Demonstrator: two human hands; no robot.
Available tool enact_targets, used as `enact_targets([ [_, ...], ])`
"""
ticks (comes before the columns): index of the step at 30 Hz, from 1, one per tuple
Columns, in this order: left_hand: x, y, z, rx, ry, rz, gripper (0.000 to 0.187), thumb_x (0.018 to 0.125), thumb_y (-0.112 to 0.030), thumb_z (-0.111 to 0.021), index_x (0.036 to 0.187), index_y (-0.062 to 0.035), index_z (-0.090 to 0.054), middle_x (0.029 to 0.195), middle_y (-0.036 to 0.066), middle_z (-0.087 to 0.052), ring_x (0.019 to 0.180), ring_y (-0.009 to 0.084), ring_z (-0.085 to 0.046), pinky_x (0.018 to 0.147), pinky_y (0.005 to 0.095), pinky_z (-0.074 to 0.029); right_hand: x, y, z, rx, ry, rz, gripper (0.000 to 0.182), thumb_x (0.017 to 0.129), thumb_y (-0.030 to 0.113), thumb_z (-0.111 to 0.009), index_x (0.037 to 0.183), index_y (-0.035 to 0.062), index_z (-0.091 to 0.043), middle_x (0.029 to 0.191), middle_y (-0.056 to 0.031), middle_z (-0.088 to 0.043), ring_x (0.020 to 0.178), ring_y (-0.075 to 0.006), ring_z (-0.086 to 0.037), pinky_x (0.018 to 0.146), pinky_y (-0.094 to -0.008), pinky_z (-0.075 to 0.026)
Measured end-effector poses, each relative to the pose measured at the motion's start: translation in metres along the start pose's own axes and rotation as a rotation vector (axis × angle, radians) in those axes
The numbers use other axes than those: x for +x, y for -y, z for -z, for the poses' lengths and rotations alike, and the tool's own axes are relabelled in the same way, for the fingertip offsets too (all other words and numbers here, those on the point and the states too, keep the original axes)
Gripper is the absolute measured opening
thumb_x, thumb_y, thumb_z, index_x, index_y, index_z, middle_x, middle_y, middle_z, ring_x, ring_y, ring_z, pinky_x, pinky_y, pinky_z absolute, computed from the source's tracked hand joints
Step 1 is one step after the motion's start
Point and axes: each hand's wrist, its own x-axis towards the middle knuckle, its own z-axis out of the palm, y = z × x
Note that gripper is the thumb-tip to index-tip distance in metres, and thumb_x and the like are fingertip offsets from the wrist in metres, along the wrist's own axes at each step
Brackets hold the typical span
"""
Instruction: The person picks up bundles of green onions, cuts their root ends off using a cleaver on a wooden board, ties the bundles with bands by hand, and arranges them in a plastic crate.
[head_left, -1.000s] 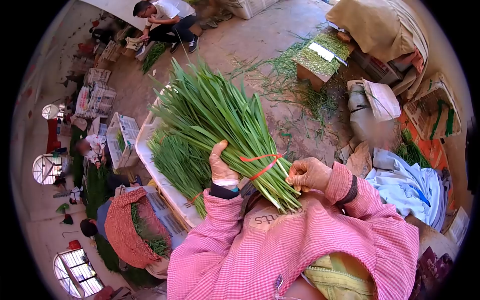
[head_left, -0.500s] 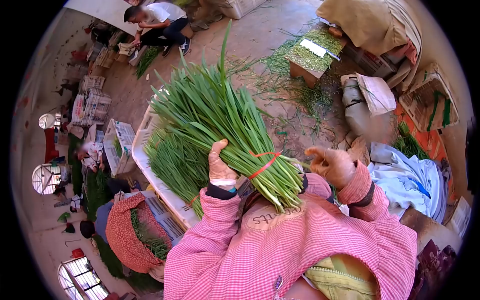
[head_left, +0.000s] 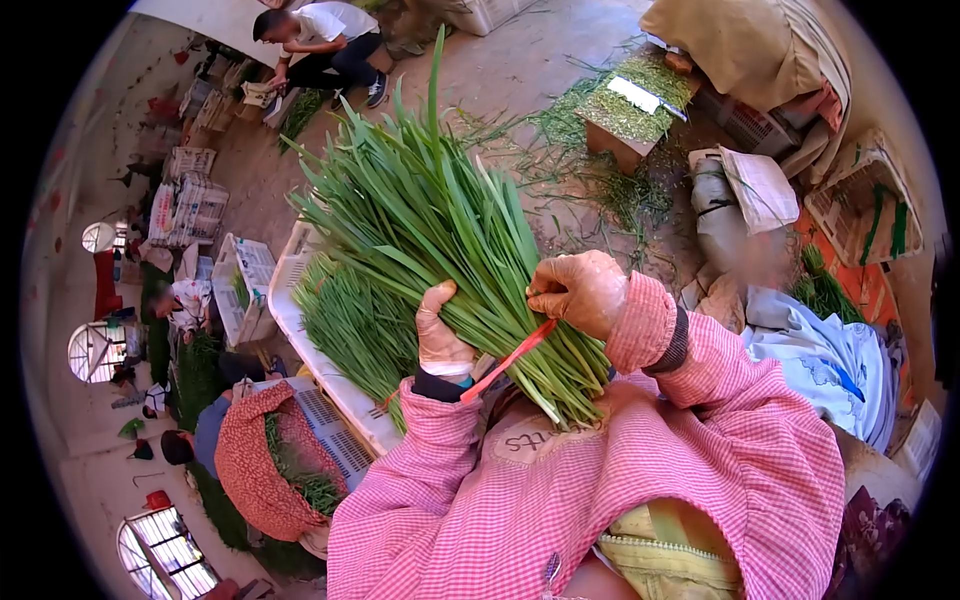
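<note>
My left hand (head_left: 442,335) grips a thick bundle of long green leaves (head_left: 430,215) near its cut white ends, holding it slanted up and away over my lap. A red band (head_left: 510,358) crosses the bundle's lower part. My right hand (head_left: 580,290) rests on top of the bundle just above that band, fingers closed and pinching the band's upper end. Both arms are in pink checked sleeves.
A white crate (head_left: 330,385) with more green bundles lies to my left. A wooden block (head_left: 625,125) with a knife and trimmings stands ahead. Sacks and cloth (head_left: 745,205) lie right. A crouching person (head_left: 320,45) works far off; another person in a red head cloth (head_left: 255,460) sits lower left.
My right hand pulled away from the bundle's cut ends out to the right, then came back onto the bundle's top. The red band now runs as one stretched diagonal line.
</note>
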Motion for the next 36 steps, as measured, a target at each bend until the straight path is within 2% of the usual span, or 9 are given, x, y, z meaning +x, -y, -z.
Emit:
enact_targets([
  [4, 0.001, -0.003, 0.001, 0.036, -0.097, -0.014, 0.041, 0.072, -0.010, -0.053, 0.110, 0.0019, -0.049, 0.104, 0.015, -0.058, 0.092, 0.0297, -0.058, 0.083, 0.0419, -0.048, -0.031, 0.033, 0.036, 0.591, 0.538, -0.258, 0.018, 0.078, 0.019, -0.064, 0.083, 0.0029, -0.061, 0.067, -0.0062, -0.063, 0.059, -0.0147, -0.061, 0.054, -0.0266, -0.049],
  [7, -0.002, -0.001, -0.007, 0.071, -0.186, 0.000, 0.041, 0.072, -0.009, -0.053, 0.111, 0.0015, -0.048, 0.103, 0.015, -0.058, 0.092, 0.0293, -0.058, 0.083, 0.0411, -0.049, -0.039, 0.019, 0.069, 1.145, 0.089, -0.065, 0.027, 0.076, 0.006, -0.065, 0.101, 0.0030, -0.057, 0.083, -0.0098, -0.064, 0.068, -0.0126, -0.061, 0.057, -0.0230, -0.050],
  [10, -0.003, 0.007, -0.028, 0.137, -0.151, -0.062, 0.036, 0.073, -0.011, -0.052, 0.105, 0.0034, -0.051, 0.102, 0.016, -0.059, 0.091, 0.0290, -0.058, 0.085, 0.0397, -0.047, 0.005, -0.014, 0.059, -0.034, -0.841, 0.140, 0.043, 0.068, 0.005, -0.069, 0.108, 0.0078, -0.055, 0.110, -0.0145, -0.056, 0.094, -0.0227, -0.058, 0.073, -0.0300, -0.049],
  [14, 0.001, 0.009, -0.026, 0.083, -0.221, -0.014, 0.045, 0.072, -0.006, -0.051, 0.116, -0.0004, -0.044, 0.107, 0.015, -0.055, 0.091, 0.0280, -0.058, 0.080, 0.0398, -0.050, 0.009, 0.023, 0.015, -0.310, -0.361, 0.412, 0.047, 0.059, 0.013, -0.073, 0.104, 0.0138, -0.059, 0.137, -0.0142, -0.030, 0.128, -0.0347, -0.022, 0.100, -0.0421, -0.025],
  [22, 0.000, 0.008, -0.029, -0.006, -0.106, 0.045, 0.046, 0.073, -0.005, -0.050, 0.118, -0.0011, -0.042, 0.110, 0.014, -0.054, 0.095, 0.0282, -0.057, 0.084, 0.0382, -0.048, 0.017, -0.001, -0.015, -0.134, -0.237, 0.384, 0.016, 0.065, 0.023, -0.067, 0.069, 0.0091, -0.061, 0.133, -0.0147, -0.036, 0.126, -0.0374, -0.023, 0.097, -0.0486, -0.025],
  [27, 0.000, 0.007, -0.015, 0.048, -0.156, -0.023, 0.046, 0.073, -0.005, -0.050, 0.118, 0.0010, -0.041, 0.110, 0.016, -0.054, 0.095, 0.0309, -0.057, 0.082, 0.0465, -0.049, -0.004, 0.001, 0.058, 1.104, -0.558, 0.066, 0.020, 0.081, 0.016, -0.057, 0.088, -0.0033, -0.057, 0.112, -0.0158, -0.055, 0.113, -0.0197, -0.046, 0.095, -0.0341, -0.037],
  [29, -0.001, 0.008, -0.020, 0.091, -0.169, -0.015, 0.043, 0.073, -0.007, -0.051, 0.115, 0.0022, -0.044, 0.107, 0.017, -0.056, 0.093, 0.0301, -0.057, 0.083, 0.0433, -0.048, -0.006, -0.041, 0.071, 0.480, -0.600, -0.130, 0.057, 0.077, 0.027, -0.065, 0.119, -0.0042, -0.040, 0.126, -0.0199, -0.042, 0.118, -0.0235, -0.040, 0.098, -0.0343, -0.032],
  [30, -0.001, 0.007, -0.023, 0.136, -0.182, -0.017, 0.040, 0.073, -0.010, -0.052, 0.111, 0.0034, -0.048, 0.105, 0.017, -0.057, 0.092, 0.0293, -0.058, 0.084, 0.0400, -0.047, -0.001, -0.075, 0.053, -0.029, -0.548, -0.175, 0.072, 0.077, 0.031, -0.066, 0.130, -0.0026, -0.030, 0.131, -0.0187, -0.037, 0.120, -0.0239, -0.037, 0.099, -0.0337, -0.030],
  [36, 0.010, 0.014, -0.042, 0.412, -0.151, -0.154, 0.052, 0.071, -0.016, -0.070, 0.116, -0.0057, -0.045, 0.117, 0.006, -0.048, 0.109, 0.0190, -0.043, 0.096, 0.0368, -0.030, 0.019, -0.076, -0.061, 0.977, 0.228, -0.150, 0.097, 0.067, 0.026, -0.075, 0.136, 0.0020, -0.010, 0.126, -0.0146, -0.041, 0.114, -0.0245, -0.042, 0.097, -0.0365, -0.033],
])
